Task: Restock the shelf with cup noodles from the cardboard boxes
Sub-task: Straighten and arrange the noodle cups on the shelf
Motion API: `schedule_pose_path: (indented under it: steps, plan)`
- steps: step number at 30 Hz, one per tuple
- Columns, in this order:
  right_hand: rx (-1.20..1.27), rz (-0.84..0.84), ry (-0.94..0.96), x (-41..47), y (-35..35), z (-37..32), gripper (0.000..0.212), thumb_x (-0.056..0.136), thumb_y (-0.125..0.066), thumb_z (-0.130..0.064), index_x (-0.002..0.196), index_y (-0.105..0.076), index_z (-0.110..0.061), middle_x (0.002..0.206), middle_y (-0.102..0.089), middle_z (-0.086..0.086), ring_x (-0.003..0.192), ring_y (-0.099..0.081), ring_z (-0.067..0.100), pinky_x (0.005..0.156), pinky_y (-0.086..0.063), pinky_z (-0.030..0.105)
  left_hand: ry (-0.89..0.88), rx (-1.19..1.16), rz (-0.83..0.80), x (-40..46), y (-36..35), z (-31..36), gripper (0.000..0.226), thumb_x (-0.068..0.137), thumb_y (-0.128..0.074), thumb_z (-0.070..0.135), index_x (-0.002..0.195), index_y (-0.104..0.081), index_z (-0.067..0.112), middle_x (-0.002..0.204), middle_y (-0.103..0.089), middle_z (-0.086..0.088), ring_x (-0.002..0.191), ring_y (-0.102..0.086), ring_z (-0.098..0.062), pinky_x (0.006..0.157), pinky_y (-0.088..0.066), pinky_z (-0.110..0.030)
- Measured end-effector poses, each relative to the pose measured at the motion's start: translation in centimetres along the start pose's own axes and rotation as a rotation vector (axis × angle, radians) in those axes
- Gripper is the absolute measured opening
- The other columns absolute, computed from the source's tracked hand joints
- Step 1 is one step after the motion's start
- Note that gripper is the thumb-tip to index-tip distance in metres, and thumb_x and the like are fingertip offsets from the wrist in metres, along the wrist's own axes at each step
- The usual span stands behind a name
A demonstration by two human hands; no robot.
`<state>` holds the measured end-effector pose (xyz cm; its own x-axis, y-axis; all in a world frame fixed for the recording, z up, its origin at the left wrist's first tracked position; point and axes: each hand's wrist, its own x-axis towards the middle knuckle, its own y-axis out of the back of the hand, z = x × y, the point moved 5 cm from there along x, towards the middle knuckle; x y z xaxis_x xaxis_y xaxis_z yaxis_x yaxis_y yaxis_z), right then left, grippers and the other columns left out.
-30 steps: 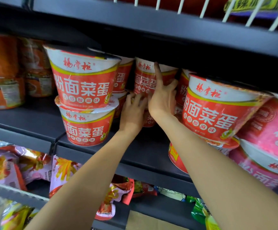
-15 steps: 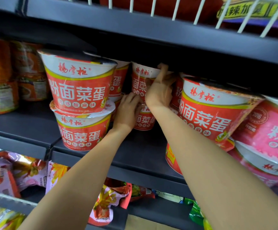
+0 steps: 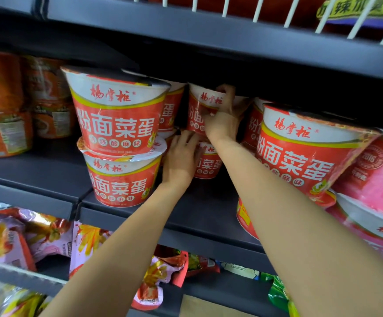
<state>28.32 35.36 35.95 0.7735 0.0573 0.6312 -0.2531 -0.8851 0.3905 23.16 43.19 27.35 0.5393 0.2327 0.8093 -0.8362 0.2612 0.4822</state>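
Red cup noodles stand two high on the dark shelf (image 3: 199,209). A front stack (image 3: 119,124) is at the left and a big tilted red cup (image 3: 300,154) at the right. Deep in the gap between them stand an upper back cup (image 3: 197,108) and a lower back cup (image 3: 208,165). My right hand (image 3: 222,115) grips the upper back cup, fingers curled over its rim and thumb on its front. My left hand (image 3: 181,161) curls round the left side of the lower back cup. No cardboard box is plainly in view.
Orange packets (image 3: 5,106) fill the shelf's left end; pink cups (image 3: 375,179) are stacked at the right. The shelf above (image 3: 208,35) hangs low over the cups. Snack bags (image 3: 49,236) lie on the shelf below, with a cardboard piece (image 3: 199,307) at the bottom.
My right hand went from flat against the upper back cup to curled over its rim. My left hand stayed at the lower back cup. The camera moved closer.
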Motion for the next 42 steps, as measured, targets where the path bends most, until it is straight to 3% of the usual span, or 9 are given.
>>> schedule_pose_path:
  steps: [6,11,22,25,29,33,36,39,42]
  plan:
    - [-0.343,-0.017,0.089,-2.1,0.5,0.1,0.084,0.089,-0.060,-0.013,0.147,-0.011,-0.048,0.155,0.006,0.025,0.139,-0.016,0.047,0.097,-0.044,0.054,-0.058,-0.110,-0.055,-2.0,0.1,-0.1,0.053,0.078,-0.062,-0.005,0.130,-0.053,0.002,0.139,-0.048,-0.015,0.115,-0.055,-0.034,0.090,-0.050,-0.039]
    - [-0.560,-0.019,0.258,-1.9,-0.3,-0.2,0.096,0.088,-0.061,-0.001,0.146,-0.004,-0.051,0.154,0.018,0.025,0.141,-0.001,0.052,0.088,-0.053,0.048,0.036,-0.156,-0.136,-1.9,0.9,0.6,0.060,0.080,-0.058,-0.004,0.138,-0.044,0.006,0.150,-0.033,-0.007,0.119,-0.052,-0.032,0.092,-0.046,-0.036]
    - [-0.502,-0.160,0.224,-2.7,0.7,-1.9,0.085,0.091,-0.051,0.004,0.148,-0.011,-0.044,0.156,0.023,0.016,0.142,0.010,0.048,0.107,-0.037,0.053,0.148,-0.292,-0.211,-2.2,1.5,1.5,0.066,0.081,-0.055,-0.006,0.142,-0.037,0.007,0.152,-0.028,-0.011,0.132,-0.040,-0.030,0.102,-0.040,-0.033]
    - [-0.377,-0.257,0.290,-7.6,3.3,-3.3,0.072,0.090,-0.050,0.003,0.149,-0.025,-0.029,0.159,0.007,0.014,0.146,0.002,0.036,0.117,-0.020,0.043,0.272,-0.494,-0.183,-4.9,2.7,2.7,0.061,0.087,-0.058,0.006,0.144,-0.035,0.010,0.145,-0.040,-0.011,0.128,-0.045,-0.025,0.097,-0.041,-0.029]
    - [-0.230,-0.164,0.437,-15.2,10.8,-2.6,0.037,0.089,-0.051,-0.001,0.121,-0.061,-0.016,0.140,-0.047,0.006,0.131,-0.040,0.022,0.099,-0.024,0.013,0.405,-0.727,-0.107,-9.2,6.9,5.3,0.047,0.091,-0.055,0.005,0.133,-0.044,0.022,0.118,-0.059,0.010,0.109,-0.054,0.005,0.092,-0.045,-0.015]
    - [-0.154,0.068,0.346,-18.1,18.5,1.8,0.022,0.086,-0.049,-0.009,0.097,-0.067,-0.013,0.092,-0.068,-0.002,0.086,-0.060,0.016,0.074,-0.046,0.027,0.441,-0.812,-0.077,-10.4,9.7,9.8,0.036,0.091,-0.058,0.006,0.123,-0.049,0.021,0.104,-0.062,0.011,0.094,-0.058,0.007,0.079,-0.043,-0.007]
    - [-0.088,0.155,0.069,-18.9,21.2,6.7,0.028,0.087,-0.050,-0.009,0.114,-0.058,-0.011,0.103,-0.060,-0.001,0.092,-0.059,0.016,0.078,-0.051,0.040,0.462,-0.777,-0.255,-10.8,7.9,13.5,0.055,0.086,-0.068,0.022,0.134,-0.042,0.021,0.120,-0.053,0.010,0.106,-0.054,-0.003,0.088,-0.047,-0.017]
    - [0.077,-0.047,-0.108,-18.1,20.0,10.5,0.068,0.086,-0.061,-0.007,0.145,-0.026,-0.014,0.142,-0.040,0.008,0.130,-0.042,0.021,0.106,-0.039,0.046,0.432,-0.694,-0.357,-11.4,5.6,16.7,0.092,0.068,-0.067,0.050,0.147,-0.026,0.024,0.141,-0.038,0.000,0.129,-0.040,-0.018,0.103,-0.040,-0.041]
    - [0.359,-0.219,-0.094,-16.8,18.7,10.0,0.086,0.085,-0.068,-0.015,0.146,-0.011,-0.035,0.150,-0.031,0.002,0.138,-0.034,0.011,0.112,-0.034,0.037,0.466,-0.651,-0.328,-11.2,4.8,17.8,0.104,0.058,-0.060,0.061,0.148,-0.022,0.027,0.147,-0.036,-0.004,0.135,-0.032,-0.022,0.108,-0.034,-0.049]
